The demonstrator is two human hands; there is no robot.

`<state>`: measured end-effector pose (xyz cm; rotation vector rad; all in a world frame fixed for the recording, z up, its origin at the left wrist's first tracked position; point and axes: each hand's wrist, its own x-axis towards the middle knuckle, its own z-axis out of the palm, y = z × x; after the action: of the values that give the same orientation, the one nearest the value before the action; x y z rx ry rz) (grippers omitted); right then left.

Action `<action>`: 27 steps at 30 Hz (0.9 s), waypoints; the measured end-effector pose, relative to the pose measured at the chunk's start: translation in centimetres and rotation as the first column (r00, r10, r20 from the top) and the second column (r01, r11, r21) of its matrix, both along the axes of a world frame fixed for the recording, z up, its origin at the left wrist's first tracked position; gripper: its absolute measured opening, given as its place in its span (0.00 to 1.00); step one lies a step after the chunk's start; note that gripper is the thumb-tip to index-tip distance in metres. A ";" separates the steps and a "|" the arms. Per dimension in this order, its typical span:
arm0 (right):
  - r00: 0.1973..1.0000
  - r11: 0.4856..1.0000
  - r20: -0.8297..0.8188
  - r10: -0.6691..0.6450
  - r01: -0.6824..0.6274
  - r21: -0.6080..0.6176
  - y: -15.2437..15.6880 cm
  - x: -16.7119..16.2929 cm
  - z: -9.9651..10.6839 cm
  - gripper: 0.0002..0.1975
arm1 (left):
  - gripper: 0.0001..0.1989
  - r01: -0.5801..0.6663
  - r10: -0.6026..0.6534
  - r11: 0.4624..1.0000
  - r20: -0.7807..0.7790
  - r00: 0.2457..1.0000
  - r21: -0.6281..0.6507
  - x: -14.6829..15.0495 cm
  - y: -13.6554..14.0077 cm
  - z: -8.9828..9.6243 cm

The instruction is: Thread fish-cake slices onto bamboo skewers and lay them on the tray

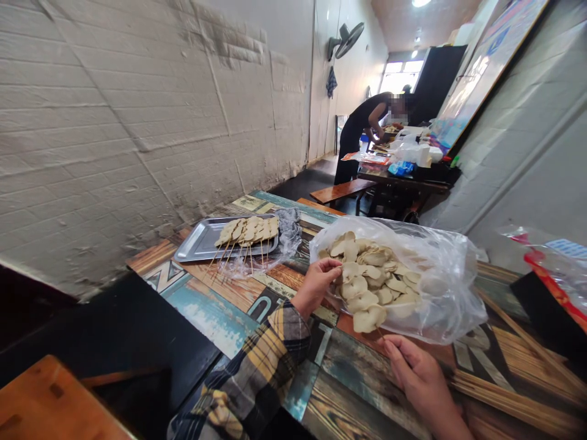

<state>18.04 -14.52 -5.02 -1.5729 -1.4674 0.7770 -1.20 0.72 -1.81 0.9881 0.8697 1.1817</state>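
Observation:
My right hand [415, 370] pinches the lower end of a thin bamboo skewer, which carries several pale beige, round food slices [367, 319] threaded in a row. At the upper end of that row, the thumb and forefinger of my left hand [321, 284] close on the edge of a slice [351, 272]. Just behind the skewer, a heap of loose slices [385, 275] lies in an open clear plastic bag [452, 293]. To the left, a metal tray [197, 239] holds several filled skewers [250, 231], their bare sticks poking over its near edge.
Crumpled clear plastic film [288, 229] lies against the tray. Bare sticks [527, 336] and a red-edged plastic package [550, 281] are at the right of the patterned table [197, 305]. Farther back, another person [362, 128] bends over a cluttered table beside a bench [343, 190].

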 end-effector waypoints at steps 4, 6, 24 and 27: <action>0.997 0.994 -0.053 0.059 -0.064 -0.092 -0.1 0.0 -0.5 0.22 | 0.10 -0.019 0.023 0.998 -0.052 0.998 0.062 0.1 0.0 0.0; 0.996 0.992 -0.058 0.060 -0.066 -0.109 -0.1 0.0 -0.6 0.22 | 0.08 -0.022 0.028 0.997 -0.075 0.997 0.079 0.1 -0.1 0.0; 0.994 0.990 -0.091 0.056 -0.067 -0.121 -0.1 -0.2 -0.7 0.21 | 0.22 0.066 -0.061 0.996 0.085 0.994 -0.060 0.1 0.1 0.0; 0.992 0.987 -0.119 0.051 -0.068 -0.145 -0.1 -0.2 -0.8 0.22 | 0.21 0.044 -0.021 0.990 0.164 0.986 -0.136 0.2 0.1 0.2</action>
<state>17.83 -14.64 -5.82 -1.5718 -1.4051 1.0158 -1.04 0.80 -1.63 0.7783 0.7921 1.1411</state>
